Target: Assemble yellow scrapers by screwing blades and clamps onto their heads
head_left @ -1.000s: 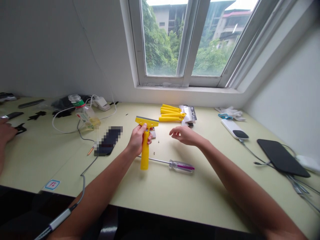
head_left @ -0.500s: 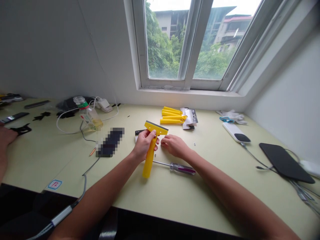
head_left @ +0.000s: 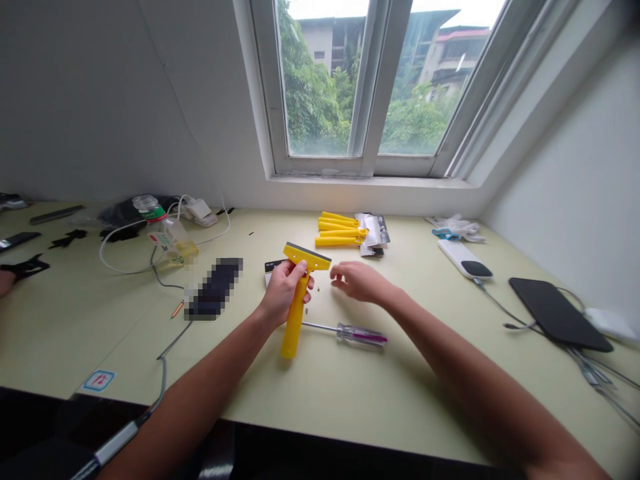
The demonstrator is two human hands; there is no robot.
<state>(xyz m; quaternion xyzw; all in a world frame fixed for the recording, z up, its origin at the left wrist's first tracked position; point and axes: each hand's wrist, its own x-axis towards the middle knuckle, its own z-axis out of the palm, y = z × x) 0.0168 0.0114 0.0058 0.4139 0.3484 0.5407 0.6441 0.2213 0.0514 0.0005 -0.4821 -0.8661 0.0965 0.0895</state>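
Observation:
My left hand (head_left: pixel 283 290) is closed around the upper part of a yellow scraper (head_left: pixel 296 317), its thumb pressed on the wide head. The scraper tilts slightly, with a dark blade edge along the top and small holes in the head. To the right of the head, my right hand (head_left: pixel 361 281) hovers low over the table, fingers loosely curled and apart, with nothing visible in them. Tiny metal screws (head_left: pixel 307 311) lie on the table between the hands. Below them is a screwdriver (head_left: pixel 361 335) with a clear and purple handle, its shaft pointing left toward the scraper handle.
Several yellow handles (head_left: pixel 340 230) lie beside silvery packets (head_left: pixel 374 235) near the window. A dark phone-like object (head_left: pixel 215 290), partly pixelated, and a plastic bottle (head_left: pixel 170 230) are left. A white power bank (head_left: pixel 465 260), black tablet-like device (head_left: pixel 560 313) and cables lie right. Another person's hand (head_left: pixel 7 283) shows far left.
My right hand has moved right, away from the scraper, and its fingers have loosened. A tiny piece on the table now shows where that hand was. My left hand still holds the scraper.

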